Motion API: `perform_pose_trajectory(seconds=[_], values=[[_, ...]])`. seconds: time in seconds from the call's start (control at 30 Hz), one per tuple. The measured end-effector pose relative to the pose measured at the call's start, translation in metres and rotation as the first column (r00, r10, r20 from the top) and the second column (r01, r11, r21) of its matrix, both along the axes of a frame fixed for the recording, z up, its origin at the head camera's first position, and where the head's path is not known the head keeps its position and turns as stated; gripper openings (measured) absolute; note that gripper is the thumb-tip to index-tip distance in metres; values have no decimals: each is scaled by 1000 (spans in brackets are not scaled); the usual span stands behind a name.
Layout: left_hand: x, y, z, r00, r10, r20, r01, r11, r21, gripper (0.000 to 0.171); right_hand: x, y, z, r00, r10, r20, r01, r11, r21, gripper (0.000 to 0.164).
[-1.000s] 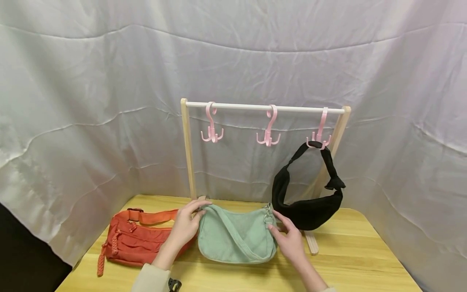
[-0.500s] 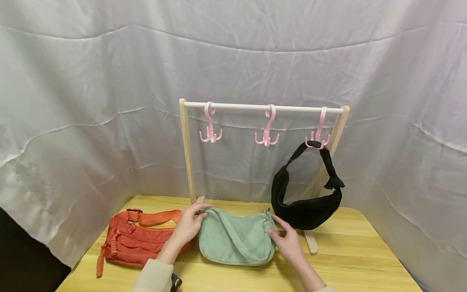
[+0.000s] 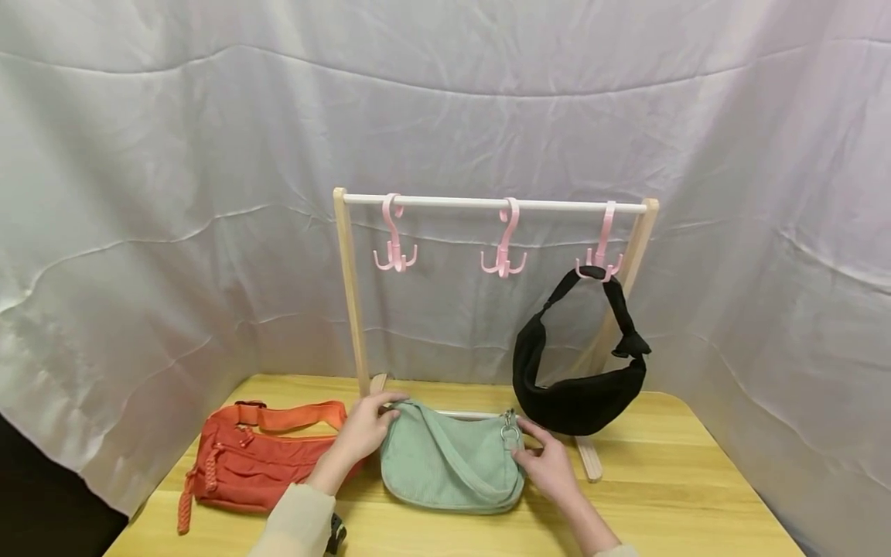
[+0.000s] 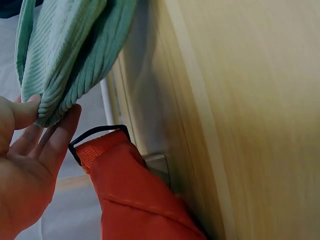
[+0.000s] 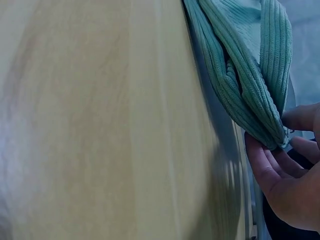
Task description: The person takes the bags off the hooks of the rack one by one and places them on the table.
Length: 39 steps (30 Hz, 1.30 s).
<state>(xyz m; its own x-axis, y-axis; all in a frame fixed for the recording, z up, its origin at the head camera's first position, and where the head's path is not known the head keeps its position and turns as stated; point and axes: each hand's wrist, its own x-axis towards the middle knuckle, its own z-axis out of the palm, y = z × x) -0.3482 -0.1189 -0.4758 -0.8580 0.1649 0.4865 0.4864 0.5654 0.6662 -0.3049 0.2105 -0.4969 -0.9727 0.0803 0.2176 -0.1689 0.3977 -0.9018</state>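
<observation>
A mint-green corduroy shoulder bag (image 3: 452,464) is upright between my two hands, low over the table, with its strap slanting across the front. My left hand (image 3: 366,427) pinches the upper left corner; in the left wrist view, thumb and fingers (image 4: 70,122) close on the ribbed cloth (image 4: 55,75). At the other end my right hand (image 3: 551,466) pinches the upper right corner, just beside the metal rings (image 3: 510,428). The right wrist view has that corner of the bag (image 5: 240,85) between thumb and fingertips.
A red waist bag (image 3: 261,464) lies left, partly behind my left forearm. Behind stands a rack with a white rail (image 3: 445,202) and pink hooks (image 3: 503,259). From the right hook hangs a black bag (image 3: 585,402), close to my right hand. The wooden table (image 3: 668,480) extends rightward.
The green bag has come down and slightly toward me, both hands still holding its corners. A white lower bar of the rack now shows above its top edge. The head view has shifted slightly.
</observation>
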Motion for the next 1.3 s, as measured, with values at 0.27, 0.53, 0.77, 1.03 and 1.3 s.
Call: perform_pose_trajectory(seconds=[0.27, 0.53, 0.77, 1.03, 1.3], values=[[-2, 3, 0, 1000, -11, 26, 13, 997, -71, 31, 1, 2, -3, 1000, 19, 25, -19, 1000, 1, 55], [-7, 7, -2, 995, -35, 95, 48, 989, -137, 31, -1, 5, -6, 997, 28, 70, -30, 999, 25, 53], [-9, 9, -8, 989, -63, 130, 83, 984, -155, 29, 0, 8, -6, 996, 31, 85, -38, 996, 83, 50], [-14, 11, -7, 987, -58, 153, 87, 978, -189, 27, 0, 10, -6, 998, 34, 60, -41, 990, 133, 48], [-12, 16, -7, 982, -50, 183, 96, 963, -253, 27, 0, 13, -7, 998, 41, 47, -50, 977, 208, 46]])
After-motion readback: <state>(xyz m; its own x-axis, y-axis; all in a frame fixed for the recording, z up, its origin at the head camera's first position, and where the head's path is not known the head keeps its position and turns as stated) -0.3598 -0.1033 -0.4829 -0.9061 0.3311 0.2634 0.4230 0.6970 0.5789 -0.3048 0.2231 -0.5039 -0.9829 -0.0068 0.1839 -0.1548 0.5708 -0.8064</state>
